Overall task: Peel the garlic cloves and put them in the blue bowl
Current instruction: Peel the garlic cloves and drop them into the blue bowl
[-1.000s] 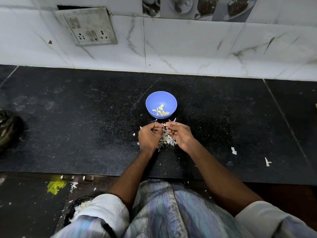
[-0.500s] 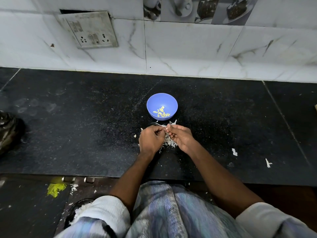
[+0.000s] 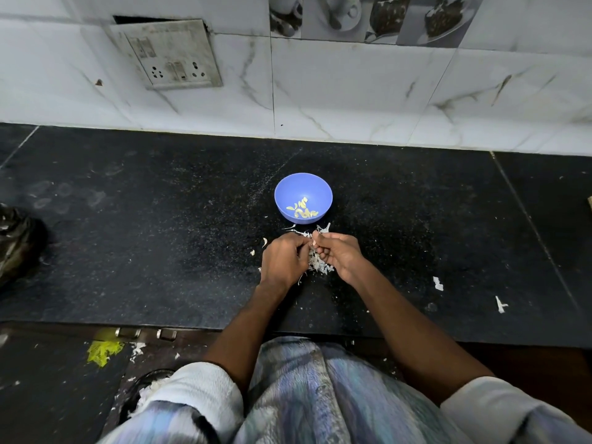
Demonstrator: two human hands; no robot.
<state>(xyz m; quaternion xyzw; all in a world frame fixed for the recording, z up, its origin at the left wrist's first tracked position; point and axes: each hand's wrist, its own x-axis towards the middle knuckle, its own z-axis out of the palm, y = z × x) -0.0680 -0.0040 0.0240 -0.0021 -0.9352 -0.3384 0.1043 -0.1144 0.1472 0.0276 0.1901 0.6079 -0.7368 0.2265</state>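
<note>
A garlic clove (image 3: 313, 243), too small to tell its axis, is pinched between the curled fingers of the left hand (image 3: 283, 259) and right hand (image 3: 338, 253), over a heap of peels (image 3: 317, 265). Just beyond stands the blue bowl (image 3: 303, 184) holding peeled cloves (image 3: 302, 209), on a speckled black bench (image 3: 160, 235) against marbled wall tiles (image 3: 352, 100).

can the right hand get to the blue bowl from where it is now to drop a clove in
Probably yes. The right hand sits just in front of the blue bowl, with only loose garlic skins on the countertop between them. The bowl is open on top and nothing stands over it.
</note>
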